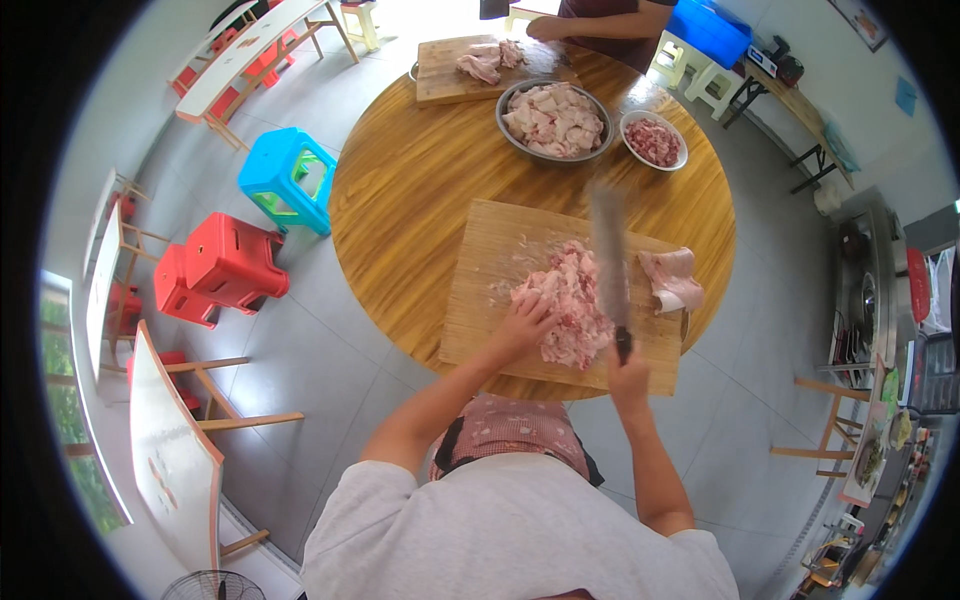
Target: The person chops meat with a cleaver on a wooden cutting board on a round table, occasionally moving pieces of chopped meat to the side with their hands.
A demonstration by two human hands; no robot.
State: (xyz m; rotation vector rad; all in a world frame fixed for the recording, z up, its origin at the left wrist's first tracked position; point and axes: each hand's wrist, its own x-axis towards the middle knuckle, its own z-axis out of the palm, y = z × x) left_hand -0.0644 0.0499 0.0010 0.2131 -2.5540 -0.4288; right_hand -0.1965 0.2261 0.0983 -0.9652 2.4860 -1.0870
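My right hand [628, 375] grips the dark handle of a cleaver [611, 262]. Its broad blade, blurred, points away from me over the right side of a pile of chopped pale-pink meat [574, 315]. My left hand [531, 324] rests on the pile's left edge with its fingers slightly apart; the fingertips are hard to make out against the meat. Beneath the pile is a wooden cutting board [480, 277], with small scraps spread on its left part. A piece of meat with skin [671, 277] lies at the board's right edge, apart from the pile.
The board lies on a round wooden table [405, 225]. Farther back are a metal bowl of pale meat pieces [555, 120], a smaller bowl of redder minced meat [654, 141] and another cutting board [442, 75] with meat. A person [611, 30] stands across; stools [289, 176] are left.
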